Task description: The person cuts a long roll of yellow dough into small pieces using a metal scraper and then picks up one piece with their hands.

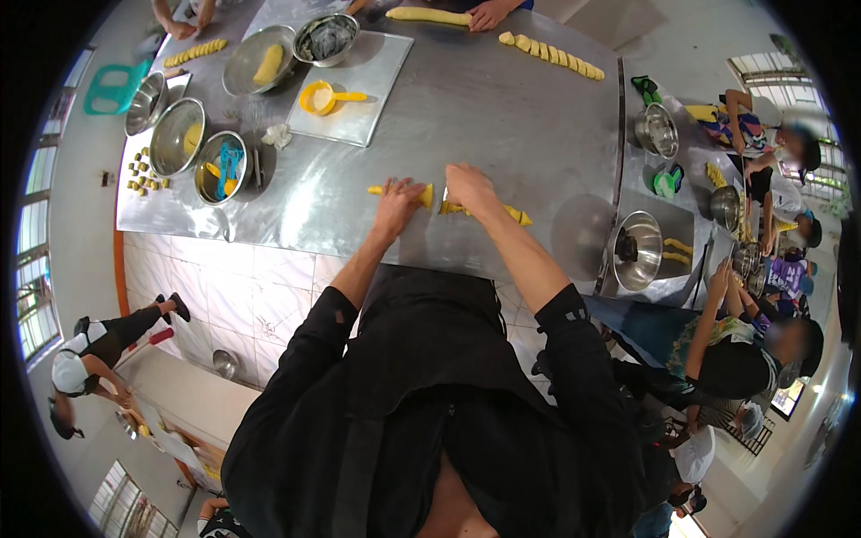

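My left hand lies over a thin roll of yellow dough on the metal table, its fingers resting on the roll, whose left tip pokes out beyond them. Just right of it, my right hand is closed around a tool with a flat metal blade; its handle is hidden in the fist. The blade stands at the right end of the roll. Cut yellow dough pieces lie in a row to the right, partly under my right forearm.
Left on the table are a steel bowl with blue and yellow measuring tools, a bowl with dough, and a metal tray bearing a yellow measuring cup. Across the table, a co-worker's hand touches a dough roll near cut dough.
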The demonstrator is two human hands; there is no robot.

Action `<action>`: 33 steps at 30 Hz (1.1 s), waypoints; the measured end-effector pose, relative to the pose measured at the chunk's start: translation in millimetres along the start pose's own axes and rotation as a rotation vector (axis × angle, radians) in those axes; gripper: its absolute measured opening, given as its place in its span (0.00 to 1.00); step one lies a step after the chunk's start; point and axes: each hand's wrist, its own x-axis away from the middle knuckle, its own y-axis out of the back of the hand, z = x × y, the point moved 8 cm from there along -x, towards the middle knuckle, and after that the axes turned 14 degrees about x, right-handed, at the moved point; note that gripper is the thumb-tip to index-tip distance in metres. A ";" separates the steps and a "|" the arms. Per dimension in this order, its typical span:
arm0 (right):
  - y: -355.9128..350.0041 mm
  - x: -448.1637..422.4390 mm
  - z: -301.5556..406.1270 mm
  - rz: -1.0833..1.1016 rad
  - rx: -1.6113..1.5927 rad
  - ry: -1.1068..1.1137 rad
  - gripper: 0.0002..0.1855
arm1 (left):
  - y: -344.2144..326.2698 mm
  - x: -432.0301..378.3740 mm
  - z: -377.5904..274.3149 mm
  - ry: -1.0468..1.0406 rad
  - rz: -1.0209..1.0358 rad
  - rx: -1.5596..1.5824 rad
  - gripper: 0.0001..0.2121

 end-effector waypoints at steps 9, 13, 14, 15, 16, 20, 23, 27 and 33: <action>6.7 6.3 -21.7 0.003 0.005 -0.077 0.14 | -3.2 -2.0 -4.2 -0.053 0.032 -0.017 0.23; 17.7 9.7 -35.1 -0.087 -0.066 -0.067 0.13 | -4.1 0.5 -3.4 -0.053 0.031 -0.023 0.23; 19.3 9.0 -37.8 -0.089 -0.075 -0.065 0.14 | -1.9 0.8 -5.6 -0.054 0.030 -0.027 0.23; 19.1 9.5 -41.7 -0.071 -0.086 -0.055 0.15 | 0.0 1.7 -7.9 -0.054 0.028 -0.031 0.23; 19.4 10.5 -47.1 -0.052 -0.096 -0.043 0.15 | 1.0 2.2 -11.8 -0.055 0.012 -0.016 0.23; 26.2 17.1 -52.9 -0.065 -0.122 -0.067 0.16 | 14.1 4.1 -18.4 -0.008 0.022 -0.042 0.23; 28.4 17.9 -49.8 -0.094 -0.115 -0.042 0.16 | 20.9 1.3 -12.7 0.020 0.027 -0.108 0.22; 37.8 30.7 -27.8 -0.073 -0.135 0.011 0.13 | 25.4 6.5 4.6 0.037 0.033 -0.105 0.21; 14.2 10.3 -3.2 -0.116 -0.080 -0.001 0.12 | 22.4 -6.4 2.3 0.030 0.147 -0.077 0.21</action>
